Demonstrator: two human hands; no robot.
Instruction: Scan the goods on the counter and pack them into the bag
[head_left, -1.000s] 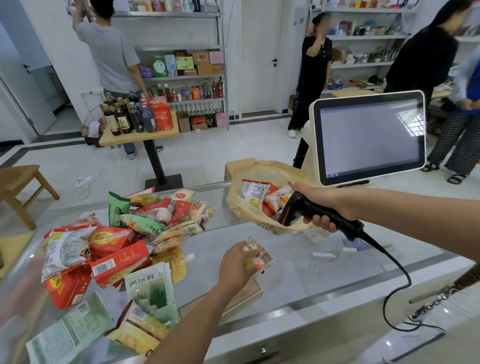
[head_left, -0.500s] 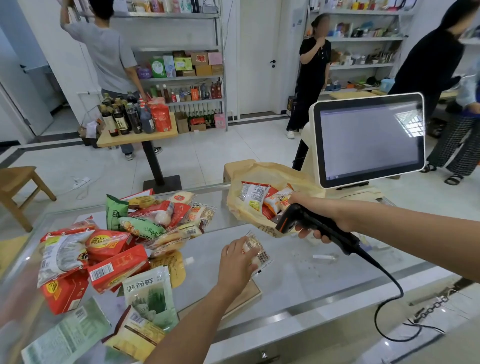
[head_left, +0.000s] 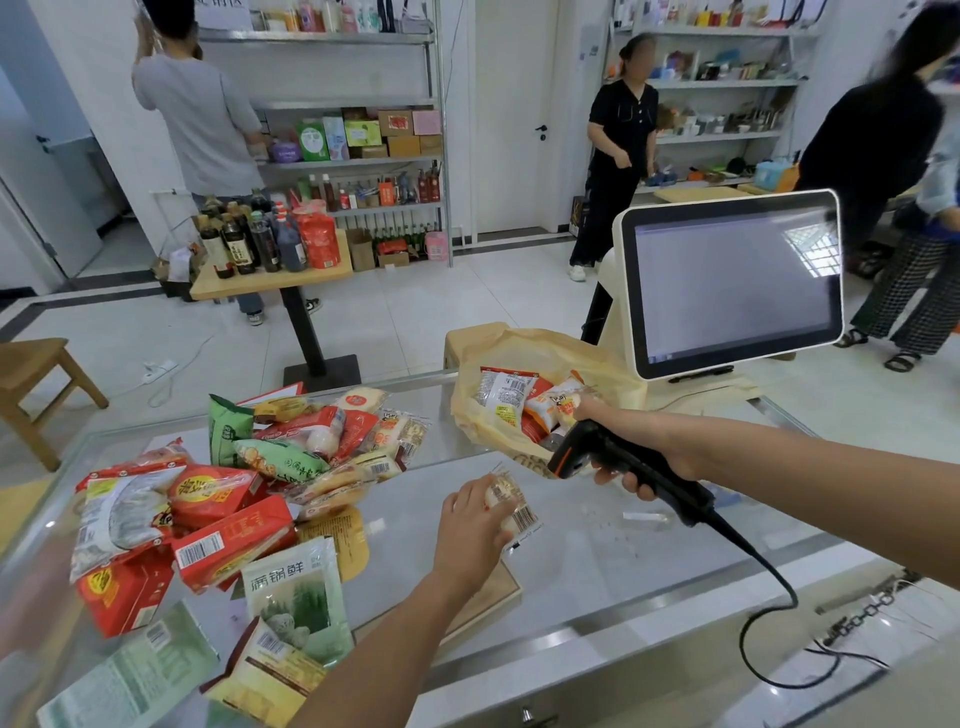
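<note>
**Packet held up to scanner**

Left hand (head_left: 475, 519) pinches a small packet (head_left: 514, 512) just above the counter (head_left: 597, 561). The fingers curl over its top and left side, and the barcode end pokes out to the right. Right hand (head_left: 641, 447) is wrapped round the scanner (head_left: 618, 460) handle, nose aimed down-left at the packet, near but apart. The packet is probably light, with slick, crinkly film and soft contents that would crush. It is best held by the edges, with the barcode uncovered. The open bag (head_left: 545, 345), partly filled, lies just behind the scanner. The pile (head_left: 234, 493) waits to the left.
</note>
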